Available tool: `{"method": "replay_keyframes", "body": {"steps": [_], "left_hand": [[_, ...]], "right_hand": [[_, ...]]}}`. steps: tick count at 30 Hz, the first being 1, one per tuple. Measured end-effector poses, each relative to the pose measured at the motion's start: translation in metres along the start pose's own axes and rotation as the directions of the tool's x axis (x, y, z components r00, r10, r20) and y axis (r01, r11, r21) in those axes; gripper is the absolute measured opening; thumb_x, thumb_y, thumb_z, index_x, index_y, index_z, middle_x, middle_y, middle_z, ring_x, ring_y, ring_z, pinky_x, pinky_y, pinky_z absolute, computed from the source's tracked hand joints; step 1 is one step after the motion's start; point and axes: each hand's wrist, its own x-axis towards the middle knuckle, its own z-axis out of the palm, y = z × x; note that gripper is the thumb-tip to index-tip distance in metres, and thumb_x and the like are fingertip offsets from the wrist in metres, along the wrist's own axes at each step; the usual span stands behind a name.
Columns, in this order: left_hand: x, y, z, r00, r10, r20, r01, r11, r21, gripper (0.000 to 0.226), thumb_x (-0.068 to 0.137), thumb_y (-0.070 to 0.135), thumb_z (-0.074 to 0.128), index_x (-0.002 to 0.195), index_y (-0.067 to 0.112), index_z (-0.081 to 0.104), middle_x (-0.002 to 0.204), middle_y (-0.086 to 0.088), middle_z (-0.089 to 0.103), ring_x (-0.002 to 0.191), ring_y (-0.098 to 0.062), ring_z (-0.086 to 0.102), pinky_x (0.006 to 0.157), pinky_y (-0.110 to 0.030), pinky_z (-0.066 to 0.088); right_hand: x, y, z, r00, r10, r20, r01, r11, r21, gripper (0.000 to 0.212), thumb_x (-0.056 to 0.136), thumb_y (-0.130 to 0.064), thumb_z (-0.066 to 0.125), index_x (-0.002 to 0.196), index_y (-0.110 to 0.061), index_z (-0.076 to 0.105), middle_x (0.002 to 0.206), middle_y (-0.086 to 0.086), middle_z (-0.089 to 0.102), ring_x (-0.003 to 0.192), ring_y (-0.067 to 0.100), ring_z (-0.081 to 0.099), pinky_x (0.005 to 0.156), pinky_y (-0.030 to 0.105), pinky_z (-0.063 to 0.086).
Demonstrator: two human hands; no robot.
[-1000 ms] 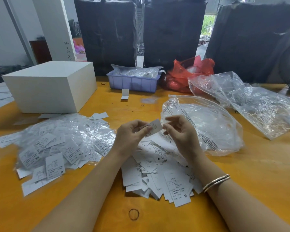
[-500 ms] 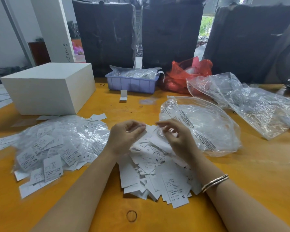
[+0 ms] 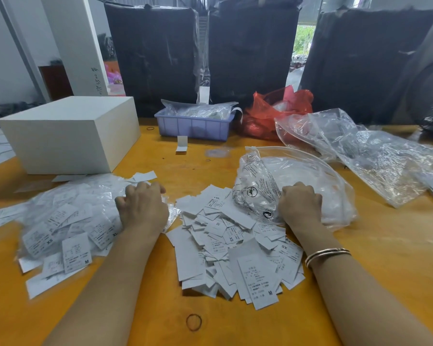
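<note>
A loose heap of white paper size labels (image 3: 235,245) lies on the orange table between my arms. To the left is a pile of labels in small clear sleeves (image 3: 68,221). My left hand (image 3: 141,208) rests knuckles-up on that pile's right edge with its fingers curled; what is under them is hidden. To the right stands a clear zip bag with black print (image 3: 260,186), its mouth open. My right hand (image 3: 300,203) sits against the bag's front, and its curled fingers dig into the plastic.
A white box (image 3: 70,133) stands at the back left. A blue tray (image 3: 193,126) of clear packets and a red plastic bag (image 3: 268,113) are at the back. Crumpled clear bags (image 3: 373,156) lie at the right. A rubber band (image 3: 193,322) lies near the front edge.
Both hands pinched one label over the middle heap a second ago. They have parted: the left went to the sleeved pile, the right to the clear bag.
</note>
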Motion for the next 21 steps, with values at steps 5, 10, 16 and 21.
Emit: {"method": "replay_keyframes", "body": {"steps": [5, 10, 16, 21], "left_hand": [[-0.008, 0.017, 0.002, 0.965, 0.222, -0.143, -0.254, 0.928, -0.273, 0.019, 0.088, 0.022, 0.059, 0.106, 0.022, 0.066, 0.113, -0.003, 0.060, 0.109, -0.026, 0.047, 0.082, -0.035, 0.032], [-0.020, 0.034, 0.000, 0.899, 0.410, -0.151, -0.423, 0.730, -0.536, 0.014, 0.087, 0.012, 0.064, 0.098, 0.018, 0.070, 0.102, -0.002, 0.064, 0.106, -0.023, 0.049, 0.089, -0.039, 0.039], [-0.024, 0.039, -0.001, 0.889, 0.435, -0.144, -0.429, 0.678, -0.597, 0.014, 0.087, 0.010, 0.064, 0.097, 0.017, 0.071, 0.099, -0.001, 0.065, 0.104, -0.021, 0.051, 0.091, -0.044, 0.041], [-0.022, 0.038, 0.000, 0.903, 0.393, -0.175, -0.409, 0.660, -0.630, 0.015, 0.088, 0.009, 0.062, 0.098, 0.016, 0.071, 0.098, 0.004, 0.065, 0.102, -0.019, 0.051, 0.088, -0.031, 0.039]], "right_hand": [[0.000, 0.002, 0.000, 0.996, 0.017, -0.086, -0.001, 0.982, 0.187, 0.023, 0.091, -0.019, 0.050, 0.101, -0.015, 0.070, 0.104, 0.007, 0.063, 0.101, 0.028, 0.051, 0.084, 0.036, 0.037], [-0.001, 0.007, 0.000, 0.982, 0.113, -0.154, -0.045, 0.920, 0.390, 0.013, 0.087, -0.021, 0.061, 0.092, -0.012, 0.069, 0.097, 0.007, 0.066, 0.095, 0.027, 0.055, 0.084, 0.037, 0.037], [0.002, 0.012, 0.002, 0.984, 0.085, -0.159, -0.039, 0.961, 0.274, 0.028, 0.096, -0.030, 0.046, 0.094, -0.012, 0.068, 0.089, 0.008, 0.067, 0.090, 0.028, 0.056, 0.075, 0.035, 0.027], [-0.004, 0.010, -0.004, 0.906, 0.054, -0.419, 0.097, 0.939, 0.331, 0.021, 0.092, -0.023, 0.057, 0.096, -0.008, 0.072, 0.095, 0.011, 0.068, 0.090, 0.032, 0.057, 0.074, 0.033, 0.029]]}}
